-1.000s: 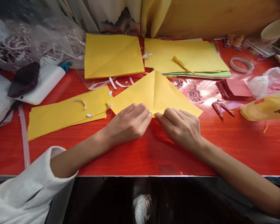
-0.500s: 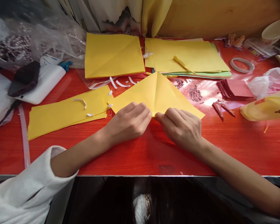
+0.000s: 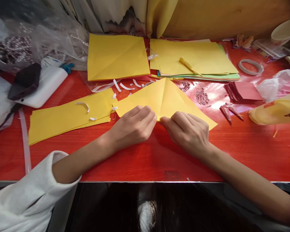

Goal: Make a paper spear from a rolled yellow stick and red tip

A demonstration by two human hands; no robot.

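Both hands grip the near edge of a yellow sheet of paper (image 3: pixel 157 96) that has a crease running down its middle. My left hand (image 3: pixel 139 124) is closed on the edge just left of the crease, its thumb hidden behind the fingers. Close by, my right hand (image 3: pixel 188 130) pinches the same edge with curled fingers, thumb pointing left. The sheet's far corner points away from me, and its right corner sticks out past my right hand. Beside the left hand lies a stack of yellow paper strips (image 3: pixel 70 111) with white paper scraps (image 3: pixel 93 119) on it.
Two stacks of paper, one yellow (image 3: pixel 118 56) and one yellow over green (image 3: pixel 169 58), lie at the back. Tape roll (image 3: pixel 240 67), dark red paper squares (image 3: pixel 250 91), small filled cones (image 3: pixel 226 114) and a yellow bottle (image 3: pixel 273 111) are to the right. A phone (image 3: pixel 25 80) and bead bags stand left.
The yellow sheet has shifted slightly: its far corner sits a little lower and further right, and its right corner reaches further right. My hands hold nearly the same place.
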